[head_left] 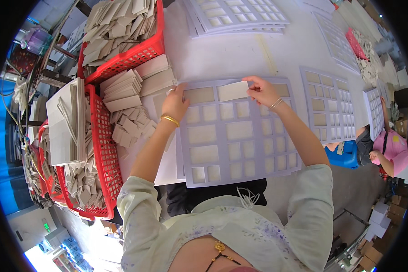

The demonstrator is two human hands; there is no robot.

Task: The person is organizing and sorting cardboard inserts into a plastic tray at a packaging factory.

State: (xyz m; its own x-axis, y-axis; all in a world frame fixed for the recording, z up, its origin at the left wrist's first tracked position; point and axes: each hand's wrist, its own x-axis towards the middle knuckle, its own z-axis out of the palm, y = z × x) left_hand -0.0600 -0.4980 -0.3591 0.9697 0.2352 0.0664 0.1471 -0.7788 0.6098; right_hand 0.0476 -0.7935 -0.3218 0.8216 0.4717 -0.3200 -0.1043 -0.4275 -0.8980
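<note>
A white panel (222, 134) with several rectangular openings lies at the table's near edge, on top of at least one similar panel. My right hand (264, 92) pinches the right end of a pale cardboard rectangle (233, 91), tilted slightly over the middle opening of the panel's far row. The opening to its left shows a greyish backing. At the panel's far left corner is my left hand (175, 105), its fingers bent around the edge and their tips partly hidden. A loose greyish card (159, 103) lies just beside that hand.
Stacks of cardboard rectangles (122, 90) and a heap of small squares (132, 125) lie on my left, beside red baskets (105, 152) of cardboard pieces. More panels (238, 16) are stacked at the far side; others (329, 105) lie right. A person in pink (391, 152) holds another panel.
</note>
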